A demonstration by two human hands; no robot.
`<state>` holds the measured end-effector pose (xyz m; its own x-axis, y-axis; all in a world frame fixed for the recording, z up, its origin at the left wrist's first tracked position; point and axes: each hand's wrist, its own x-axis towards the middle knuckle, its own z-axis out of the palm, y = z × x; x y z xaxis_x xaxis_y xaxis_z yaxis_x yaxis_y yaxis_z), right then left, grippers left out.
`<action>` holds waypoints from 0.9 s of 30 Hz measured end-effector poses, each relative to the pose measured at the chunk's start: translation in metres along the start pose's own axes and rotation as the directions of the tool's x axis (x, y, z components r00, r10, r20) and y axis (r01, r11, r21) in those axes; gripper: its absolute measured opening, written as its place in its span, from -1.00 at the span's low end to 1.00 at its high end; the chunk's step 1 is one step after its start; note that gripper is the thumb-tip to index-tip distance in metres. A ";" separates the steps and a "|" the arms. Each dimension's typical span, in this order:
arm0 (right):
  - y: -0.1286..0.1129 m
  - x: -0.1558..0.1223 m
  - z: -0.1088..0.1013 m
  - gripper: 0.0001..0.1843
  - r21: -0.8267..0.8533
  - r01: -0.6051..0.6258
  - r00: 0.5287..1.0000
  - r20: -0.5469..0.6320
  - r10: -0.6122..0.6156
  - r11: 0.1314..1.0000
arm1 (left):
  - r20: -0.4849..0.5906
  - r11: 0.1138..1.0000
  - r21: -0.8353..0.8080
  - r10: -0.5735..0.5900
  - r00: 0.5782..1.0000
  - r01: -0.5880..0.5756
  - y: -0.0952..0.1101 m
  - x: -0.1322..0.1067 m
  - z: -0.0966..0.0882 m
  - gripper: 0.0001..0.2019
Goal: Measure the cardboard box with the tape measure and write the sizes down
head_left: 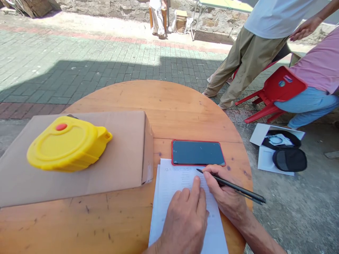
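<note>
My right hand (227, 194) is closed around a black pen (238, 189), its tip at the written line near the top of a white sheet of paper (164, 197). Flat on the same paper lies my left hand (185, 218), index finger stretched toward the pen tip, holding nothing. More than one sheet seems stacked there, with faint printed or written lines partly covered by my hands. Just beyond the top edge of the paper is a phone (198, 152) in a red case, its screen dark.
On the round wooden table (148, 102), a cardboard box (124, 151) carries a yellow tape-measure-shaped case (69, 144) with a red button. A person in khaki trousers stands beyond; another sits on a red chair (283, 88). An open white box (265, 155) and black case (290, 159) lie on the ground.
</note>
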<state>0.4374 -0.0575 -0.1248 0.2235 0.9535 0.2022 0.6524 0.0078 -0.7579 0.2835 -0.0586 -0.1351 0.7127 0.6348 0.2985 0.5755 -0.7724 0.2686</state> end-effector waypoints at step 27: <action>0.000 0.002 0.000 -0.85 -0.046 0.037 0.999 0.013 -0.036 0.998 | 0.003 0.999 -0.033 0.004 1.000 -0.004 -0.002 -0.001 0.001 -0.64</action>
<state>0.4378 -0.0557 -0.1247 0.1903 0.9565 0.2212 0.6929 0.0287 -0.7204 0.2817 -0.0573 -0.1365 0.7160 0.6318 0.2970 0.5591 -0.7737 0.2979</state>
